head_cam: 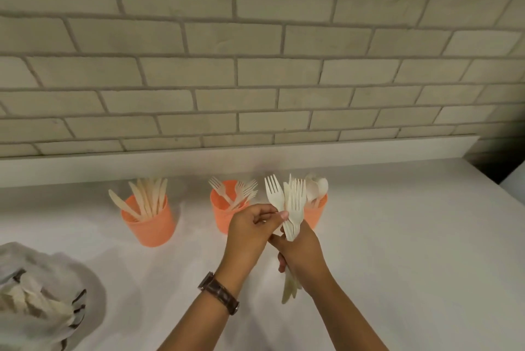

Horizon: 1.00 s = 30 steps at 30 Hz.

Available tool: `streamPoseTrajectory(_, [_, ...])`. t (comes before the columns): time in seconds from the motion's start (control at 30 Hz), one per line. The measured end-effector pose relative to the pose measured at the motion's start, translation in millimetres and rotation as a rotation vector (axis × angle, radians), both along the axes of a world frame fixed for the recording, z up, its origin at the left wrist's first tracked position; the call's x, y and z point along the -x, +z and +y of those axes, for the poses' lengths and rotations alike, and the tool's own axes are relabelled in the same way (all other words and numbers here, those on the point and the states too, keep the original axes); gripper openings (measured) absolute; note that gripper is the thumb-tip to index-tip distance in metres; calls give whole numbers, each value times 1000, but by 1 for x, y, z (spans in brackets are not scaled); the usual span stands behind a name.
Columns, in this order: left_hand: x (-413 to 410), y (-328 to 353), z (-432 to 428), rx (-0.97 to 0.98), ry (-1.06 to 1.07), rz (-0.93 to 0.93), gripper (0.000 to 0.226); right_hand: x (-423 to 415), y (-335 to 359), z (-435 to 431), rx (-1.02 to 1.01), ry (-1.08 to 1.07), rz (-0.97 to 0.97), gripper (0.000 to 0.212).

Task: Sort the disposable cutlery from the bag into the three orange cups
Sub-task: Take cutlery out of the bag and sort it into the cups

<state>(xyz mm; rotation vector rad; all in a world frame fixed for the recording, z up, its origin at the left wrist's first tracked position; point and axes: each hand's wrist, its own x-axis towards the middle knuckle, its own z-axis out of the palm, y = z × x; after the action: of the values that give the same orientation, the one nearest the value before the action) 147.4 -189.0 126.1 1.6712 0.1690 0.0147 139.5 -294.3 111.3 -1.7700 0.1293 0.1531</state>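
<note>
Right at the middle of my view, the left hand (250, 232) pinches a single white fork (273, 193) by its neck between thumb and fingertips, tines up. Just beside it, touching, the right hand (302, 254) is curled round a bundle of cutlery (295, 203). The bundle's fork heads fan out above the fist and its handles stick out below the wrist. I can't tell whether every piece in that bundle is a fork.

Both hands hover in front of the cups. The middle cup (221, 218) sits just behind the left hand and holds forks (244, 190). The right cup (315, 214) is partly hidden behind the bundle and holds spoons (318, 188). The left cup (150, 230) stands apart to the left, full of knives (147, 197). All three are orange and upright, in a row near the back of the table.

The bag (34, 288) lies crumpled at the lower left, well apart from the hands, with more pale cutlery showing inside. A dark watch (218, 292) is on the left wrist.

The table (397, 237) is white and matte. A white ledge (199, 160) runs along its back edge, and above it rises a wall (255, 66) of pale grey brick.
</note>
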Motion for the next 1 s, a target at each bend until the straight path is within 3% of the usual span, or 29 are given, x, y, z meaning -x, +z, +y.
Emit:
streamPoseTrajectory(0.1, [-3, 9, 9, 92, 54, 14, 8, -1, -3, -2, -18, 36, 56, 23])
streamPoseTrajectory(0.23, [-25, 23, 47, 257, 350, -122, 6, -6, -11, -7, -121, 15, 168, 22])
streamPoseTrajectory(0.33, [-47, 19, 71, 94, 490, -209, 13, -13, -13, -9, -198, 25, 195, 23])
streamPoseTrajectory(0.43, [-64, -9, 76, -77, 470, -96, 22, -18, -12, -9, -204, 54, 186, 23])
streamPoseTrajectory(0.53, [-66, -28, 72, -192, 380, 106, 56, -23, -9, -8, -180, 86, 178, 23])
streamPoseTrajectory(0.6, [-60, -29, 64, -222, 453, 88, 69, -26, -8, -7, -157, 102, 163, 23])
streamPoseTrajectory(0.67, [-45, -18, 46, -168, 487, -18, 44, -29, -7, -7, -137, 104, 138, 21])
streamPoseTrajectory(0.77, [-11, -1, 9, -167, 243, -75, 14, -31, -7, -3, -83, 110, 64, 19])
streamPoseTrajectory(0.83, [6, 5, -12, -165, 99, -64, 13, -30, -7, 2, -53, 112, 21, 21])
streamPoseTrajectory(0.93, [9, -1, -18, -187, 132, -62, 8, -24, -7, 8, 31, 109, -15, 10])
streamPoseTrajectory(1.0, [6, -5, -12, -187, 130, -51, 9, -20, -7, 7, 96, 121, -38, 14])
